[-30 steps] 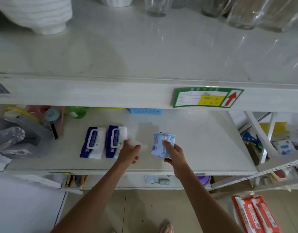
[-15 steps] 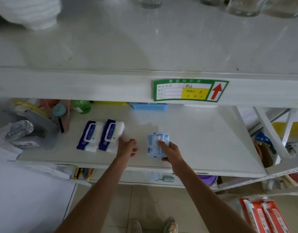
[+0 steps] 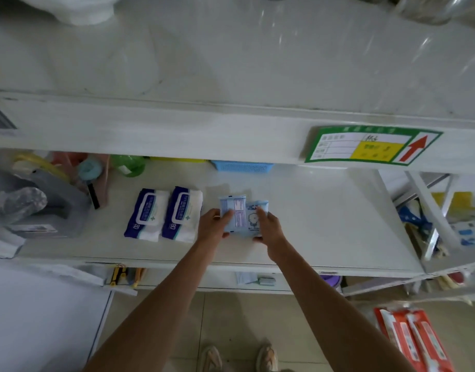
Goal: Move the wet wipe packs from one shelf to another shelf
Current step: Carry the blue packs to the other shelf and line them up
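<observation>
- Where half a second ago only the right hand (image 3: 268, 228) gripped a pale blue wet wipe pack (image 3: 253, 218), the left hand (image 3: 213, 224) now pinches a second soft, glossy pack (image 3: 232, 212) overlapping it.
- Both packs sit low over the smooth white middle shelf (image 3: 324, 218).
- Just left lie two plump navy-and-white wipe packs (image 3: 165, 213), side by side.

Green-bordered label (image 3: 373, 145) with red arrow, on shelf edge, right of centre. Blue mesh basket (image 3: 243, 166) at back of the middle shelf. Green bottle (image 3: 128, 165) to its left. Grey clutter (image 3: 37, 202) at left edge. Tiled floor (image 3: 231, 318) at bottom.
</observation>
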### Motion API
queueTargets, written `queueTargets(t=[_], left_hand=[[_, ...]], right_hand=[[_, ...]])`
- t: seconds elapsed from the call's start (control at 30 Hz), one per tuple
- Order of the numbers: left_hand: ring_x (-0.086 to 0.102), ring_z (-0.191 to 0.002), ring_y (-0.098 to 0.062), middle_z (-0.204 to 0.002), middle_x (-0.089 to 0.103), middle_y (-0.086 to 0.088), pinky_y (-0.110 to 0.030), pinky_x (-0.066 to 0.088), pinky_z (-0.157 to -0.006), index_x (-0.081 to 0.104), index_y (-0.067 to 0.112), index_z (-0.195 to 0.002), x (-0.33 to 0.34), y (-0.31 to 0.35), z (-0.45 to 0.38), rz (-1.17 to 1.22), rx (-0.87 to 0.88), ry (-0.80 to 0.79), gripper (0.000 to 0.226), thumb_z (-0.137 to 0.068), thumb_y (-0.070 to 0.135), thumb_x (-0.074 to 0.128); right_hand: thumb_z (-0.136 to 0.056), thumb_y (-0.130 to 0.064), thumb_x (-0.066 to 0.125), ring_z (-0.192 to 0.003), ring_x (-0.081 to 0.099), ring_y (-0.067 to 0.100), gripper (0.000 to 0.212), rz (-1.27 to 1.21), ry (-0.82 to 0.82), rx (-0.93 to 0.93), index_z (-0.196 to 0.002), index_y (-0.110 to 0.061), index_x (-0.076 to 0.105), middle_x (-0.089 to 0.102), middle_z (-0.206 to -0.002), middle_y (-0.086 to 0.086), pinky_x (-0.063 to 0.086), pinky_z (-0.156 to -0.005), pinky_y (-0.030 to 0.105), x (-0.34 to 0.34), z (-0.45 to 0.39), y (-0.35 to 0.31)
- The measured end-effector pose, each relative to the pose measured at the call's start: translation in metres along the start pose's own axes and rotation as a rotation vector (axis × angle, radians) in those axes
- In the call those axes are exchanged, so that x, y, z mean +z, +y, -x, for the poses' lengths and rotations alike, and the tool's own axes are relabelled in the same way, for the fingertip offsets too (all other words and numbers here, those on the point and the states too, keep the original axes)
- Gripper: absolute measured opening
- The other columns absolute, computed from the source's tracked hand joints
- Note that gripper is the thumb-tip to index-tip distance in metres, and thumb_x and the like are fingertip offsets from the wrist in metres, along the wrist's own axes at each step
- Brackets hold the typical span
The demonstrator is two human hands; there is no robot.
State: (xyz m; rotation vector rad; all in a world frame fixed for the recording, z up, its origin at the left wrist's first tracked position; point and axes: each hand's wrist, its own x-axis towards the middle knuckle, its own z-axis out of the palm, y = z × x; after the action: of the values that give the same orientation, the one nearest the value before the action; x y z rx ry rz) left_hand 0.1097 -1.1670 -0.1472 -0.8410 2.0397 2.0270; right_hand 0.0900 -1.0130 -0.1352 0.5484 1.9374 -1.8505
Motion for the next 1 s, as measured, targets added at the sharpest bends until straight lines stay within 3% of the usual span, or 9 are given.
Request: queueTargets(t=[0.13, 0.23, 0.27, 0.37, 0.47, 0.6, 0.73, 0.87, 1.0], left_hand=[[0.065, -0.081, -0.024, -0.098, 0.068, -0.013, -0.027, 0.055, -0.061, 0.068, 0.004, -0.108, 0.004, 0.006, -0.015, -0.066, -0.018, 0.034, 0.015, -0.096, 0.012, 0.065], [0.061, -0.073, -0.027, -0.088, 0.066, -0.017, -0.035, 0.054, -0.065, 0.069, 0.007, -0.084, 0.006, 0.004, -0.024, -0.178, -0.01, 0.037, 0.008, -0.091, 0.004, 0.065], [0.062, -0.074, -0.028, -0.086, 0.066, -0.017, -0.039, 0.056, -0.069, 0.07, 0.006, -0.087, 0.007, 0.004, -0.025, -0.207, -0.01, 0.03, 0.006, -0.091, 0.005, 0.066], [0.069, -0.075, -0.03, -0.092, 0.069, -0.015, -0.041, 0.062, -0.07, 0.071, -0.002, -0.11, 0.013, 0.003, -0.024, -0.268, 0.03, 0.055, 0.022, -0.092, 0.01, 0.07], [0.076, -0.067, -0.03, -0.086, 0.076, -0.008, -0.043, 0.065, -0.068, 0.073, 0.005, -0.1, 0.017, -0.001, -0.02, -0.443, 0.142, 0.088, 0.024, -0.09, 0.026, 0.076], [0.073, -0.071, -0.02, -0.086, 0.077, 0.002, -0.038, 0.062, -0.063, 0.071, 0.016, -0.092, 0.017, -0.004, -0.021, -0.691, 0.235, 0.19, 0.029, -0.085, 0.043, 0.074], [0.069, -0.083, -0.018, -0.09, 0.072, 0.005, -0.028, 0.048, -0.062, 0.066, 0.019, -0.096, 0.02, -0.007, -0.012, -0.783, 0.289, 0.271, 0.025, -0.09, 0.043, 0.069], [0.071, -0.091, -0.019, -0.098, 0.075, 0.006, -0.031, 0.052, -0.066, 0.065, 0.02, -0.101, 0.018, -0.009, -0.011, -0.788, 0.275, 0.278, 0.024, -0.091, 0.042, 0.068], [0.071, -0.092, -0.019, -0.1, 0.076, 0.003, -0.03, 0.046, -0.067, 0.071, 0.018, -0.102, 0.017, -0.01, -0.009, -0.738, 0.242, 0.314, 0.025, -0.092, 0.041, 0.068]], right_hand=[[-0.101, -0.022, 0.05, -0.079, 0.064, 0.025, 0.022, 0.061, 0.106, 0.067, -0.114, -0.009, 0.062, 0.067, -0.098, 0.012, 0.052, -0.063, 0.031, -0.03, -0.013, -0.006], [-0.097, -0.018, 0.053, -0.078, 0.064, 0.025, 0.014, 0.14, 0.124, 0.087, -0.105, -0.011, 0.062, 0.068, -0.098, 0.012, 0.05, -0.059, 0.028, -0.047, -0.019, -0.012], [-0.096, -0.017, 0.056, -0.074, 0.064, 0.024, 0.008, 0.169, 0.118, 0.078, -0.099, -0.013, 0.062, 0.069, -0.097, 0.013, 0.048, -0.057, 0.027, -0.051, -0.021, -0.014], [-0.094, -0.012, 0.065, -0.062, 0.062, 0.019, 0.015, 0.227, 0.067, 0.04, -0.082, -0.019, 0.059, 0.069, -0.085, 0.011, 0.045, -0.054, 0.026, -0.052, -0.027, -0.02], [-0.092, -0.017, 0.073, -0.063, 0.065, 0.018, 0.011, 0.224, 0.027, 0.048, -0.095, -0.012, 0.063, 0.07, -0.085, 0.008, 0.05, -0.055, 0.026, -0.045, -0.03, -0.019], [-0.088, -0.016, 0.08, -0.077, 0.072, 0.023, 0.031, 0.162, 0.017, 0.046, -0.113, -0.003, 0.069, 0.074, -0.099, 0.014, 0.064, -0.068, 0.036, -0.037, -0.035, -0.016], [-0.083, -0.026, 0.081, -0.074, 0.079, 0.033, 0.028, 0.382, 0.092, 0.031, -0.103, -0.007, 0.074, 0.079, -0.093, 0.014, 0.066, -0.073, 0.047, -0.029, -0.04, -0.013], [-0.072, -0.05, 0.074, -0.076, 0.077, 0.03, 0.038, 0.633, 0.131, -0.007, -0.092, -0.018, 0.074, 0.078, -0.083, 0.008, 0.065, -0.075, 0.047, -0.034, -0.045, -0.009], [-0.07, -0.055, 0.071, -0.083, 0.075, 0.029, 0.044, 0.687, 0.169, -0.021, -0.096, -0.019, 0.07, 0.077, -0.089, 0.006, 0.064, -0.078, 0.045, -0.038, -0.046, -0.007]])
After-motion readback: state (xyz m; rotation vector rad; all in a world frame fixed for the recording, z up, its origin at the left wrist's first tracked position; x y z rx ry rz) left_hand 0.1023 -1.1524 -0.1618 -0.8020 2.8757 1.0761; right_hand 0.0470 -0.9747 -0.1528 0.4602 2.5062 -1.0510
